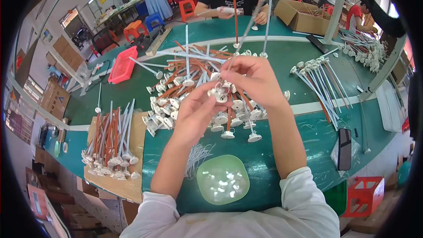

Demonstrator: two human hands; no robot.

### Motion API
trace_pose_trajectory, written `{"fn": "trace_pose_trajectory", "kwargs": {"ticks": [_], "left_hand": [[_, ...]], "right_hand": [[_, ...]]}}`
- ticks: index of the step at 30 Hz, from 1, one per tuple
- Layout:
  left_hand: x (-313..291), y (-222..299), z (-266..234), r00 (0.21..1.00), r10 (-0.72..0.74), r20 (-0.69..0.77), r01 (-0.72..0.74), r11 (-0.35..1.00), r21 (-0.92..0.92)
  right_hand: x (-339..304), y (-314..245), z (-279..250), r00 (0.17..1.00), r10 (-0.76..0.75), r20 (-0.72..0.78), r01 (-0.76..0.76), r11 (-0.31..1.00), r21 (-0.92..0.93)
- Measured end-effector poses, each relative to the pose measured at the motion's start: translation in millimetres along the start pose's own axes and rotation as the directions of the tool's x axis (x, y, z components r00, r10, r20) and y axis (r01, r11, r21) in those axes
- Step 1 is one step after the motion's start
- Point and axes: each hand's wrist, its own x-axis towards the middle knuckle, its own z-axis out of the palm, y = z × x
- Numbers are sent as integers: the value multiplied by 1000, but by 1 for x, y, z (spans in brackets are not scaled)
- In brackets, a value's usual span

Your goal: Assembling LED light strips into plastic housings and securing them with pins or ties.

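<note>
In front of my chest, my left hand [197,111] is closed, its thumb and fingers pinching a white round plastic base [217,95]. Just above and to the right, my right hand [253,79] is closed in a pinch at the lower end of a thin grey rod [245,35], which slants up and away. Whether the rod joins the base is hidden by my fingers. Below and beyond both hands spreads a pile of brown and pale strips with white round bases [169,110]. A pale green bowl [201,180] with small shiny white pieces stands close to me.
Thin white strands [197,158] lie beside the bowl. Bundled strips rest on cardboard [137,150] at left, and another bundle [318,79] at right near a phone [344,150]. A red tray [122,65] sits far left. Across the table, a person [231,0] works beside a cardboard box [304,17].
</note>
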Motion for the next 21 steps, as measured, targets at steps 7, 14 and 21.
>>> {"fn": "trace_pose_trajectory", "kwargs": {"ticks": [7,14,21], "left_hand": [[3,-2,5,973,178,-149,-130,950,285],[4,-3,1,960,220,-173,-171,951,258],[4,-2,-4,963,208,-170,-146,937,319]], "right_hand": [[-6,-11,4,994,27,-105,-50,973,-225],[-3,-4,4,992,64,-107,-92,955,-282],[-6,-7,10,993,31,-112,-77,897,-435]]}}
